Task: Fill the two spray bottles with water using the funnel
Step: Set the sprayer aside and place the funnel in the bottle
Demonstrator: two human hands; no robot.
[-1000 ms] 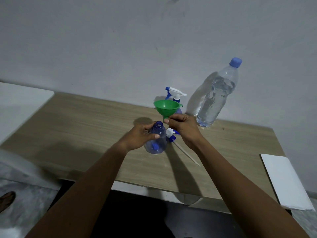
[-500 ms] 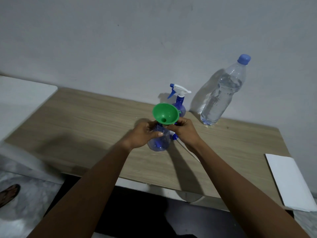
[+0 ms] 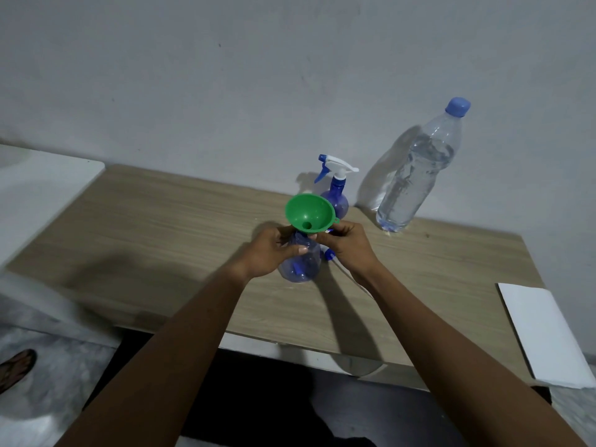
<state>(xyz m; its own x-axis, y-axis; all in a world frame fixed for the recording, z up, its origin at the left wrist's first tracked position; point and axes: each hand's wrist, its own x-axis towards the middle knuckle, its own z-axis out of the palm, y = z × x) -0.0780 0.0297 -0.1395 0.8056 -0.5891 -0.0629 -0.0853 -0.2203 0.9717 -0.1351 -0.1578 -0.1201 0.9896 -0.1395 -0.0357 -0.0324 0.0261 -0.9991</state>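
Note:
A green funnel (image 3: 308,213) sits in the neck of an open blue spray bottle (image 3: 300,264) that stands on the wooden table (image 3: 161,240). My left hand (image 3: 269,251) grips this bottle around its upper body. My right hand (image 3: 346,245) pinches the funnel just below its cone. Under my right hand lies the removed spray head (image 3: 329,254), mostly hidden. A second blue spray bottle (image 3: 335,196) with its white and blue trigger head on stands behind the funnel. A tall clear water bottle (image 3: 416,175) with a blue cap stands at the back right, near the wall.
A white sheet (image 3: 545,333) lies over the table's right front corner. A white surface (image 3: 42,182) adjoins the table's left end. The wall runs close behind the bottles. A foot in a sandal (image 3: 16,369) shows on the floor at the lower left.
My right hand has lowered the funnel from above the open bottle into its neck. My left hand has kept its grip on the bottle. The camera view has shifted slightly.

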